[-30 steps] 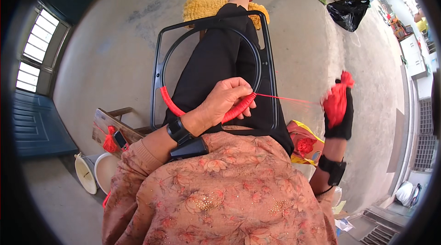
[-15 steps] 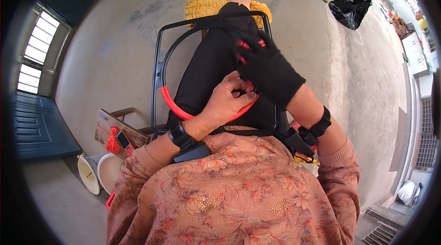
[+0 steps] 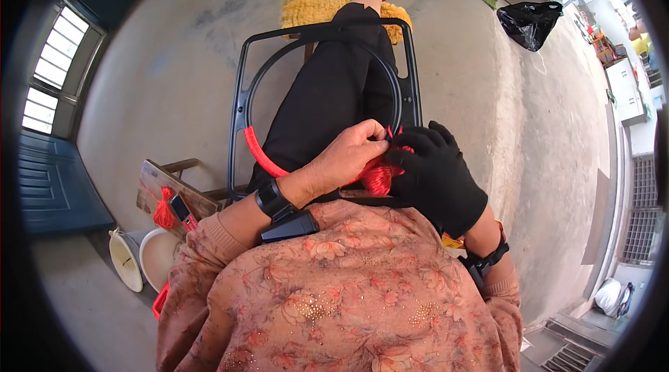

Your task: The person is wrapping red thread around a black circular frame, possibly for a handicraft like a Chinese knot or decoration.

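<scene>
A black frame with a round ring inside it lies across my lap; the ring's lower left arc is wrapped in red cord. My bare left hand pinches the ring at its lower right, fingers closed on the cord. My right hand, in a black glove, presses against it from the right and holds a bundle of red cord. Both hands touch over the ring's lower edge.
A small wooden stool with red cord on it stands at my left, with white bowls below it. A yellow cushion lies by my feet. A black bag sits on the concrete floor at the far right.
My right hand came in from far out at the right, passed over the ring, and now sits against my left hand with the cord bundle. The left hand stayed on the ring.
</scene>
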Tool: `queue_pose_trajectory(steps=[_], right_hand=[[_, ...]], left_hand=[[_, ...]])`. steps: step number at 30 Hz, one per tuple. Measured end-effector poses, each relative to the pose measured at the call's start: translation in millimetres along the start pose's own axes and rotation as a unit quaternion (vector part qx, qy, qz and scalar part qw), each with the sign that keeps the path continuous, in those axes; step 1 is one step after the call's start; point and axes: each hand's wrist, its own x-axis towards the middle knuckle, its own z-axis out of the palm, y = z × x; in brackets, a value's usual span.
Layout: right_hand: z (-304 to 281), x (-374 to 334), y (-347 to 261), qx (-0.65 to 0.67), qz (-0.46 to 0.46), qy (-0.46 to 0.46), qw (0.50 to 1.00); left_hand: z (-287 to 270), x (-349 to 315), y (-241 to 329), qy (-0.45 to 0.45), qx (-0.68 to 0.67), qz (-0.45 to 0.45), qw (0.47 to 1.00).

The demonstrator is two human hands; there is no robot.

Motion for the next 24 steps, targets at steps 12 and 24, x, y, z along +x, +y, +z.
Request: queue_pose_trajectory(steps=[12, 24], right_hand=[[4, -54, 14, 0.672, 0.234, 0.199, 0.674], [-5, -93, 20, 0.758, 0.284, 0.223, 0.543]], left_hand=[[-1, -4, 8, 0.013, -0.136, -0.123, 0.983], [-6, -17, 2, -0.038, -0.118, -0.148, 0.981]])
